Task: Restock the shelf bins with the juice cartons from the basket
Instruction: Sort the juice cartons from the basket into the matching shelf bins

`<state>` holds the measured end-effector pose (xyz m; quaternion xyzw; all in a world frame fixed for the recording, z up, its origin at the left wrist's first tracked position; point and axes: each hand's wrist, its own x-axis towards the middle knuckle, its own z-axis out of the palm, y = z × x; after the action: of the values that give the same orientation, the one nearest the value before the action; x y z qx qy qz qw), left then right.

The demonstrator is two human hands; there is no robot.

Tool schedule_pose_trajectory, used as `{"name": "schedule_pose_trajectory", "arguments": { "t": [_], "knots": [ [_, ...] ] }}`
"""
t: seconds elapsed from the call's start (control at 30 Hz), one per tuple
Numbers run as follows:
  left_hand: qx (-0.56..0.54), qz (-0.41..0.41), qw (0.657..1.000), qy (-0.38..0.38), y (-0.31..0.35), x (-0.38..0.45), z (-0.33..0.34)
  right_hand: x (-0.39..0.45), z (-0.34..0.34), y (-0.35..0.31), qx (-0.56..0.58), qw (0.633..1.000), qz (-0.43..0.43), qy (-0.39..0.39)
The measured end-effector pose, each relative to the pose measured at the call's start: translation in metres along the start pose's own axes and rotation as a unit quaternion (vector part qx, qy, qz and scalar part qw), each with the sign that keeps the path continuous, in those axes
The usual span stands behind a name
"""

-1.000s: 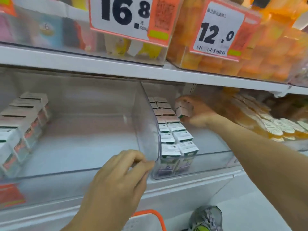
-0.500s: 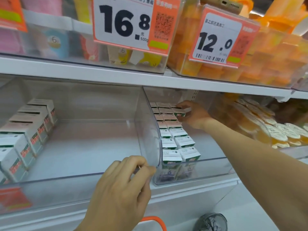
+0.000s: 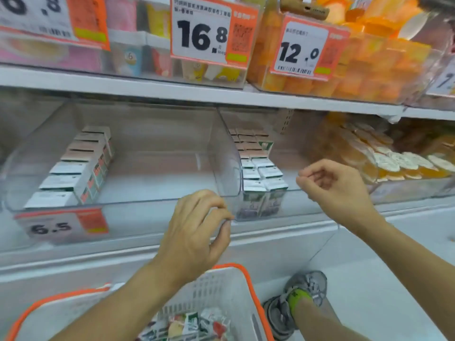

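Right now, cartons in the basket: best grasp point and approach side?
Come from above: the basket is open-topped with tall mesh walls, so a side approach looks blocked. The cartons lie jumbled and tilted, so pinch the topmost one across its two broad faces, thumb against fingers. The right hand is empty, curled loosely, and looks free to reach down.

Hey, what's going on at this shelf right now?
A person is restocking juice cartons from an orange-rimmed basket at their feet into clear shelf bins. The left hand rests at the front corner of the big left bin, which holds one row of cartons along its left side. The right hand is empty, loosely curled in front of the narrower bin, which has two rows inside. More cartons wait in the basket.
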<state>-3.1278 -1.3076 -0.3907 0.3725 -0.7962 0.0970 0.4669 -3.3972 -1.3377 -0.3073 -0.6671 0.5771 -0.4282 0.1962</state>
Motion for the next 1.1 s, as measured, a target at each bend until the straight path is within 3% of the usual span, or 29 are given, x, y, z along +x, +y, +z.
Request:
{"name": "schedule_pose_trajectory", "arguments": {
  "t": [0.07, 0.13, 0.23, 0.3, 0.4, 0.5, 0.67, 0.97, 1.1],
  "knots": [
    [-0.062, -0.005, 0.997, -0.053, 0.002, -0.017, -0.001, -0.047, 0.015, -0.008, 0.029, 0.998, 0.008, -0.057],
    [-0.094, -0.06, 0.98, -0.164, 0.001, -0.044, 0.0, -0.086, 0.044, -0.005, 0.05, 0.991, 0.038, -0.121],
    [-0.075, -0.195, 0.896, -0.392, -0.009, -0.106, 0.003, -0.136, 0.102, 0.015, 0.042, 0.971, 0.088, -0.217],
    [-0.078, -0.292, 0.838, -0.454, -0.015, -0.155, 0.003, -0.164, 0.14, 0.035, 0.013, 0.95, 0.113, -0.29],
    [-0.094, -0.382, 0.774, -0.497, -0.01, -0.218, 0.001, -0.197, 0.183, 0.07, -0.07, 0.897, 0.147, -0.412],
    [-0.111, -0.434, 0.727, -0.52, 0.004, -0.256, 0.0, -0.224, 0.206, 0.099, -0.181, 0.841, 0.154, -0.485],
    [-0.09, -0.452, 0.718, -0.522, 0.007, -0.281, 0.014, -0.247, 0.218, 0.118, -0.329, 0.771, 0.157, -0.523],
    [-0.081, -0.474, 0.682, -0.552, 0.016, -0.288, 0.057, -0.238, 0.213, 0.128, -0.286, 0.82, 0.202, -0.452],
    [-0.008, -0.459, 0.676, -0.576, 0.027, -0.286, 0.067, -0.227, 0.2, 0.118, -0.262, 0.842, 0.207, -0.424]
  ]
}}
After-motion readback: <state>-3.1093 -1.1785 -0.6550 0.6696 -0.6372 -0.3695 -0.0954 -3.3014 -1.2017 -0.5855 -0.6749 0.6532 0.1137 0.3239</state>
